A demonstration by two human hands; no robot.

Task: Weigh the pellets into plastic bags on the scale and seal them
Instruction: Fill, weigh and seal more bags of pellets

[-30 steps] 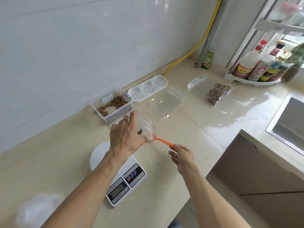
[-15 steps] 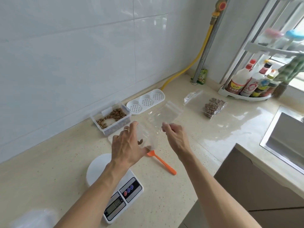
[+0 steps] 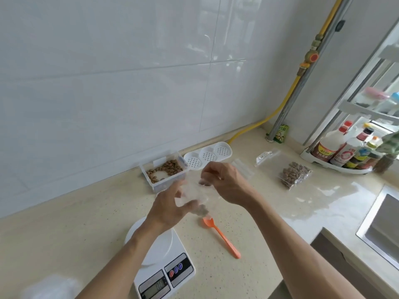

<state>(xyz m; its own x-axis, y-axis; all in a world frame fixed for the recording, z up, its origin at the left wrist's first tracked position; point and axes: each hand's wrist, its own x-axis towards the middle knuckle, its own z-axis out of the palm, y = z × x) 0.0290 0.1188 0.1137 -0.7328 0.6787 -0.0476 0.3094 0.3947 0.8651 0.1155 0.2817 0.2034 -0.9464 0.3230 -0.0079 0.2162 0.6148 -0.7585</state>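
Observation:
My left hand (image 3: 170,205) and my right hand (image 3: 224,182) both hold a clear plastic bag (image 3: 195,194) above the counter, between the pellet box and the scale. A few brown pellets sit at the bag's bottom. The white digital scale (image 3: 164,262) stands below my left forearm with nothing on its round plate. An orange spoon (image 3: 222,236) lies on the counter right of the scale. The clear box of brown pellets (image 3: 165,170) is open by the wall. A filled bag of pellets (image 3: 294,173) lies to the right.
A white perforated lid (image 3: 208,156) lies beside the box. Spare clear bags (image 3: 244,169) lie behind my right hand. A corner rack with sauce bottles (image 3: 345,152) stands at the right, a steel sink (image 3: 382,223) beyond the counter edge. A yellow gas hose (image 3: 287,100) runs down the wall.
My right hand let go of the orange spoon, which now lies on the counter, and rose to take the bag's top. The camera view tilted upward.

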